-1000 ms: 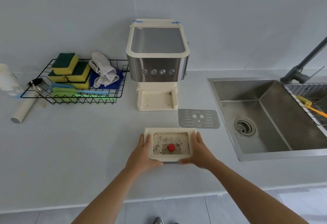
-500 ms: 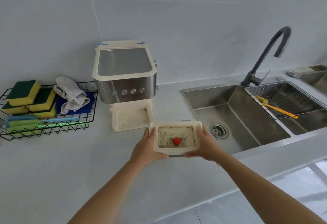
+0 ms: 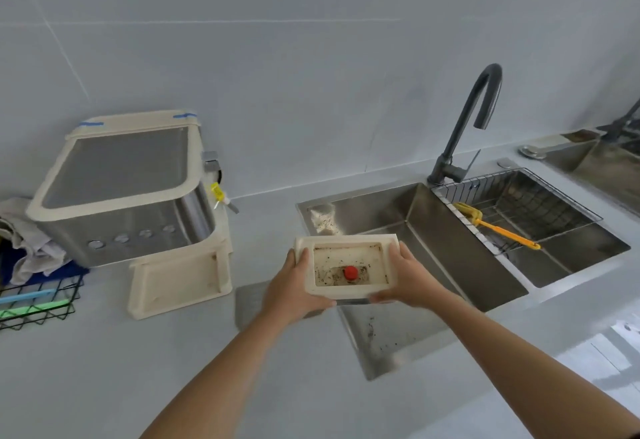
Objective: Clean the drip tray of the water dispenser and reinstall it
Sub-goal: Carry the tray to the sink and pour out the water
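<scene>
The cream drip tray (image 3: 346, 241) is held in the air over the left edge of the sink, tilted slightly toward me. Dark specks and murky liquid cover its floor, and a small red float (image 3: 350, 272) sits in the middle. My left hand (image 3: 294, 289) grips its left side and my right hand (image 3: 410, 277) grips its right side. The water dispenser (image 3: 121, 192), steel with a cream frame, stands at the left with its cream base slot (image 3: 180, 282) vacant. The metal grate (image 3: 251, 300) lies flat on the counter, partly hidden under my left hand.
The steel sink (image 3: 433, 248) lies right of the tray, with specks on its near wall. A dark faucet (image 3: 464, 127) rises behind it. A wire basket (image 3: 519, 203) across the sink holds a yellow-orange brush (image 3: 495, 227). A black wire rack (image 3: 34, 303) with cloths sits far left.
Both hands lifted the drip tray off the counter and carried it right, over the sink's left edge. My view swung right, bringing the faucet and sink into frame.
</scene>
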The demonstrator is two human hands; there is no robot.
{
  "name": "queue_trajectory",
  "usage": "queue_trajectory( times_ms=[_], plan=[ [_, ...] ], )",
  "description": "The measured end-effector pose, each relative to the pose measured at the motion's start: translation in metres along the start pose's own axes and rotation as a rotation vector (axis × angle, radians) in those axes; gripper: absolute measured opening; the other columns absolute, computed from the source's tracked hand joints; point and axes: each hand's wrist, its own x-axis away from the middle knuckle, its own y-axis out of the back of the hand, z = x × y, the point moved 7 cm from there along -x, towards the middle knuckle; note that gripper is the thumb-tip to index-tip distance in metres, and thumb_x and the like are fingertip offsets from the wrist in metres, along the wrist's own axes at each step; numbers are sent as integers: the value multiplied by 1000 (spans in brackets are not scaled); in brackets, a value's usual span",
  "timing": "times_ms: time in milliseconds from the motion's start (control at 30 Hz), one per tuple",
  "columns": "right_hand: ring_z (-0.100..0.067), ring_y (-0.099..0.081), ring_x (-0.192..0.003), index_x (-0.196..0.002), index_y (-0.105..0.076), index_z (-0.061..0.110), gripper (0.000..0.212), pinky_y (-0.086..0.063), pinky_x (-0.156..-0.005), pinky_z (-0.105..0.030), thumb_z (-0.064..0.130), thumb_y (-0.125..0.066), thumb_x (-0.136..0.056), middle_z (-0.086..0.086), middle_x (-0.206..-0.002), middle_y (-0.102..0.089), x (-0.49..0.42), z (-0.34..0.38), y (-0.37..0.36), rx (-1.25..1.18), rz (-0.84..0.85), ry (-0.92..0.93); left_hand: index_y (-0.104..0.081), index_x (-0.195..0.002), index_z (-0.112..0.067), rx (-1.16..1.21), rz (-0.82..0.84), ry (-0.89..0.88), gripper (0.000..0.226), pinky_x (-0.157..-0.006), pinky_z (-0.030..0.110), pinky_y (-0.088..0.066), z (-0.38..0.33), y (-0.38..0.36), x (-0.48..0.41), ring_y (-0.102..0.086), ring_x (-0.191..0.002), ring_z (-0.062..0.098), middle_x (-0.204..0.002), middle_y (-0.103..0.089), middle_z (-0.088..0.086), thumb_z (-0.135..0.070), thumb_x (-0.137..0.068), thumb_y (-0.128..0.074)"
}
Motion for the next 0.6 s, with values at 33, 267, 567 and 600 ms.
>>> queue_trajectory(
  times_ms=[33, 267, 567, 600],
  plan=[
    [-15, -47, -113, -140, -19, 13, 112, -53, -90, -29, 39, -85, -54, -2, -141, -29, -7, -10, 7, -1, 6, 14, -18, -144, -18, 2, -7, 7, 110, -84, 35, -54, -10, -5, -8, -52, -112, 18, -142, -30, -2, -57, -57, -74],
    [-16, -47, -115, -135, -23, 18, 105, -54, -92, -36, 41, -84, -52, 2, -133, -31, -56, -77, 57, 9, 77, 114, -14, -149, -20, 161, -80, 138, 113, -97, 38, -49, -73, -34, -52, -43, -124, 16, -146, -27, -7, -47, -59, -78],
    [-14, -44, -115, -132, -27, 13, 99, -47, -95, -31, 45, -81, -56, 3, -129, -35, -82, -125, 92, 23, 159, 210, -16, -148, -14, 180, -154, 205, 105, -102, 26, -34, -138, -47, -71, -29, -135, 15, -153, -17, -3, -39, -66, -78],
    [-14, -45, -115, -132, -27, 13, 98, -47, -95, -30, 45, -81, -57, 3, -129, -36, -82, -128, 93, 14, 172, 208, -15, -148, -15, 184, -154, 213, 105, -102, 26, -34, -142, -48, -72, -29, -135, 15, -154, -16, -3, -38, -67, -78]
  ],
)
